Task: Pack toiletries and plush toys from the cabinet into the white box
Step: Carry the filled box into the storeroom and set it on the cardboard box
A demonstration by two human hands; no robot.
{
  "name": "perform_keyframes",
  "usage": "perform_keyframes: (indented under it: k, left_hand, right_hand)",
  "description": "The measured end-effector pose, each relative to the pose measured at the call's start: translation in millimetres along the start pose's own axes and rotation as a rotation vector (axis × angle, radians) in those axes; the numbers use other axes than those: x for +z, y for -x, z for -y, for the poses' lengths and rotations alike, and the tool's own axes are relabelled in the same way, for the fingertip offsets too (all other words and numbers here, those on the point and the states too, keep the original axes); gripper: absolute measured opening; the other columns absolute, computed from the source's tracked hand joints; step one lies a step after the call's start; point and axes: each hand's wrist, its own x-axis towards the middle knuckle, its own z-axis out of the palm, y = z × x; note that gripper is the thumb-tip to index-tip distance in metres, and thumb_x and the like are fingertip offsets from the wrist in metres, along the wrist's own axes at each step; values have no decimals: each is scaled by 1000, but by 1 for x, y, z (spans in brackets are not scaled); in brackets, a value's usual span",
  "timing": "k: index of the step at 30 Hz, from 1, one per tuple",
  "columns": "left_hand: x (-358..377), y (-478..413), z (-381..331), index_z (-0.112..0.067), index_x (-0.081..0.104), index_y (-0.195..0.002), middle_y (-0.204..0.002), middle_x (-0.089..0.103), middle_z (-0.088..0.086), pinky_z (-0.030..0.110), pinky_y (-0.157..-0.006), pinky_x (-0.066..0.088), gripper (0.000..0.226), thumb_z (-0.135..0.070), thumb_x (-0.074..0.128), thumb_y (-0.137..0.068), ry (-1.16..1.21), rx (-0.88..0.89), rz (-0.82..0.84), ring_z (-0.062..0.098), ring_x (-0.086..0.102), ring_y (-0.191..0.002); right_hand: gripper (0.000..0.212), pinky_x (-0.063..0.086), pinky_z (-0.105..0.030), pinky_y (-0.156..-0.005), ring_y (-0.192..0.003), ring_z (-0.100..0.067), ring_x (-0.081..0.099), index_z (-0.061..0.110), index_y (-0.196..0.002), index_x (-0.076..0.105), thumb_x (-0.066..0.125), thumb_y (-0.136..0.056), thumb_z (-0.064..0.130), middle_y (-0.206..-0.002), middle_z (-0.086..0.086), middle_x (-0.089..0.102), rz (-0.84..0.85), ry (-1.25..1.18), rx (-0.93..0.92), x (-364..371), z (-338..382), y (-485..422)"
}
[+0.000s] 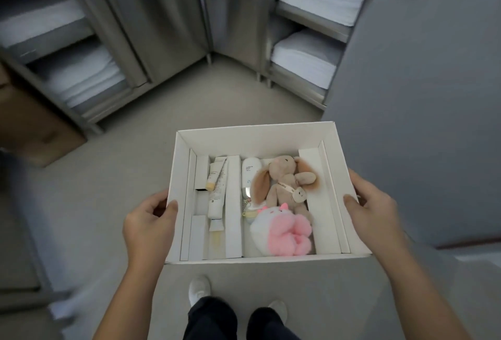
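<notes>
Both hands [151,220] gripping white box [254,133]

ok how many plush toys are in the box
2. A beige bunny lies in the right compartment of the white box; a pink-and-white plush sits against it, nearer the camera. Others could hide underneath.

Both bare forearms reach forward; the left hand [150,221] and right hand [372,204] grip opposite sides of the open white cardboard box [252,137], thumbs hooked over its rim.
</notes>
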Motion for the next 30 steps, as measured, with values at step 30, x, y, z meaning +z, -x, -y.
perform_keyframes:
  k: [30]
  left_hand:
    - [-313,-151,149,-11,69,-100,-76,63,-6,15,-57,41,22,-2,54,-85,135,-218,-544,8,55,-67]
  right_hand:
    - [68,35,-11,-48,-50,-3,44,62,-105,43,45,-84,-2,-64,1,58,407,99,-387,348,258,21]
